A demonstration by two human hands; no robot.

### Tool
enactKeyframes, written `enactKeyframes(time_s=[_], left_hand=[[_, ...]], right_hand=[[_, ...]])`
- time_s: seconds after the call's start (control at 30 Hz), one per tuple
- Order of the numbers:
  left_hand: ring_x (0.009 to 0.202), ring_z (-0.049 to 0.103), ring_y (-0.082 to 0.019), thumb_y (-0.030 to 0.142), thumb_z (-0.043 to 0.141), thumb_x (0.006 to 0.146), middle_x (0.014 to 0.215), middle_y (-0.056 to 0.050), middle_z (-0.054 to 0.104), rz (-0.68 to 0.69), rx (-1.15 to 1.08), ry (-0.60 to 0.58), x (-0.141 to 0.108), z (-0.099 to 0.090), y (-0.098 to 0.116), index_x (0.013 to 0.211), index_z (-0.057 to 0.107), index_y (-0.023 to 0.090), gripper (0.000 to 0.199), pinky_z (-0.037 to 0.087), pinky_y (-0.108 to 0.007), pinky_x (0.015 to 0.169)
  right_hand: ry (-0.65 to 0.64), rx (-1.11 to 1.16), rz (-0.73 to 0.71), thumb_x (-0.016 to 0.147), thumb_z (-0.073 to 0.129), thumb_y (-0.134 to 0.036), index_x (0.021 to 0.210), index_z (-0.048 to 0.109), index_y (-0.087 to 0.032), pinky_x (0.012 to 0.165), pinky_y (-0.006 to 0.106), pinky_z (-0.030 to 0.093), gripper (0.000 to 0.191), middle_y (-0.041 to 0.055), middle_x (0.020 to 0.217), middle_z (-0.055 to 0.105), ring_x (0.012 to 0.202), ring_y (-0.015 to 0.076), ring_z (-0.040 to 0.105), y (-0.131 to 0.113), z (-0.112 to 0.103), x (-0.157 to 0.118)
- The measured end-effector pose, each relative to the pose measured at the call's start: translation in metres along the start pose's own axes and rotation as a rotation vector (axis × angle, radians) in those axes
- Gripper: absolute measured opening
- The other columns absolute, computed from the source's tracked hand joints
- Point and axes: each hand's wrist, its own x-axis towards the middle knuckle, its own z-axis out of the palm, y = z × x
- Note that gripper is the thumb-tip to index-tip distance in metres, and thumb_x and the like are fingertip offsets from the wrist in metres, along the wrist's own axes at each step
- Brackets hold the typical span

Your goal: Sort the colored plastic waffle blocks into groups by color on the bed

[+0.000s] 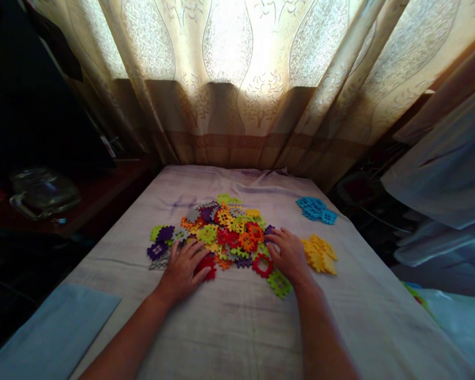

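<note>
A loose heap of plastic interlocking pieces with toothed edges (233, 237) lies mid-table, in red, orange, green, purple, grey and yellow. My left hand (184, 269) rests palm down on the heap's near left side, fingers spread, partly covering a red piece (209, 266). At the right side, my right hand (287, 253) has its fingers apart and touches the heap's edge. Beneath and beside that hand are a red piece with a round hole (262, 265) and a green piece (279, 284). Neither hand visibly grips a piece.
Right of my right hand lies a pile of yellow pieces (320, 254), with a pile of blue pieces (315, 209) beyond it. A folded light-blue cloth (59, 327) is at the near left. A glass jug (43, 192) stands on a side shelf. Curtains (229, 116) hang behind.
</note>
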Motion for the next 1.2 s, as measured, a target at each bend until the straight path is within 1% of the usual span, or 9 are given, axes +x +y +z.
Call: enactKeyframes(time_s=[0.13,0.3,0.4,0.53,0.63,0.77,0.87,1.07,1.2], left_hand=[[0.126,0.053,-0.029,0.042,0.053,0.089,0.128,-0.009,0.065,-0.036,0.022,0.036,-0.025,-0.011,-0.016,0.124,0.061,0.027,0.039,0.018,-0.061,0.114],[0.126,0.053,-0.025,0.027,0.042,0.092,0.130,-0.010,0.063,-0.090,0.034,0.126,-0.031,-0.014,-0.021,0.125,0.060,0.024,0.038,0.022,-0.055,0.114],[0.128,0.052,-0.024,0.026,0.040,0.093,0.130,-0.008,0.064,-0.062,0.023,0.122,-0.030,-0.015,-0.019,0.124,0.061,0.025,0.037,0.023,-0.054,0.114],[0.128,0.051,-0.027,0.039,0.051,0.090,0.130,-0.006,0.064,-0.008,-0.008,0.015,-0.029,-0.016,-0.017,0.123,0.061,0.027,0.036,0.019,-0.057,0.115],[0.127,0.052,-0.027,0.041,0.052,0.090,0.129,-0.007,0.065,-0.017,-0.012,-0.009,-0.030,-0.015,-0.017,0.120,0.063,0.027,0.035,0.018,-0.057,0.116],[0.127,0.053,-0.025,0.036,0.047,0.092,0.130,-0.009,0.064,-0.034,-0.003,0.034,-0.030,-0.014,-0.019,0.122,0.061,0.024,0.035,0.022,-0.055,0.115],[0.126,0.053,-0.025,0.034,0.046,0.092,0.131,-0.010,0.063,-0.033,0.013,0.057,-0.031,-0.013,-0.019,0.126,0.058,0.023,0.038,0.025,-0.053,0.114],[0.130,0.049,-0.028,0.025,0.043,0.091,0.133,-0.008,0.061,-0.040,0.061,0.150,-0.030,-0.013,-0.021,0.118,0.064,0.024,0.034,0.024,-0.056,0.113],[0.128,0.051,-0.028,0.028,0.045,0.092,0.131,-0.007,0.063,-0.013,0.075,0.150,-0.029,-0.011,-0.024,0.115,0.066,0.024,0.031,0.027,-0.056,0.111]], right_hand=[[-0.016,0.074,-0.137,0.092,0.049,-0.030,0.125,0.063,-0.025,0.110,0.047,0.029,0.036,0.0090,0.136,0.058,0.130,0.0249,0.045,-0.041,0.006,0.002],[-0.143,0.060,-0.312,0.089,0.057,-0.044,0.131,0.058,-0.034,0.113,0.053,0.020,0.043,0.0084,0.149,0.044,0.139,0.0282,0.033,-0.085,0.015,-0.006],[-0.194,0.033,-0.302,0.090,0.056,-0.043,0.121,0.065,-0.034,0.112,0.054,0.020,0.033,0.0067,0.144,0.049,0.137,0.0274,0.035,-0.084,0.015,-0.007],[-0.169,-0.012,-0.191,0.091,0.054,-0.035,0.104,0.072,-0.030,0.111,0.055,0.022,0.023,0.0058,0.134,0.058,0.133,0.0276,0.041,-0.066,0.008,-0.005],[-0.139,0.002,-0.161,0.091,0.055,-0.032,0.101,0.073,-0.029,0.111,0.054,0.023,0.021,0.0052,0.132,0.060,0.131,0.0275,0.043,-0.064,0.003,-0.003],[-0.146,0.066,-0.243,0.089,0.058,-0.032,0.108,0.071,-0.030,0.112,0.051,0.023,0.023,0.0048,0.135,0.058,0.133,0.0269,0.041,-0.077,0.005,-0.005],[-0.200,0.073,-0.306,0.089,0.058,-0.034,0.104,0.073,-0.032,0.112,0.053,0.023,0.021,0.0021,0.139,0.055,0.136,0.0284,0.037,-0.083,0.008,-0.007],[-0.161,-0.004,-0.162,0.090,0.055,-0.032,0.099,0.074,-0.028,0.114,0.055,0.016,0.021,0.0063,0.138,0.055,0.137,0.0298,0.035,-0.088,0.007,-0.008],[-0.146,0.036,-0.237,0.091,0.054,-0.035,0.112,0.069,-0.027,0.114,0.057,0.015,0.027,0.0092,0.145,0.049,0.141,0.0301,0.028,-0.111,0.013,-0.009]])
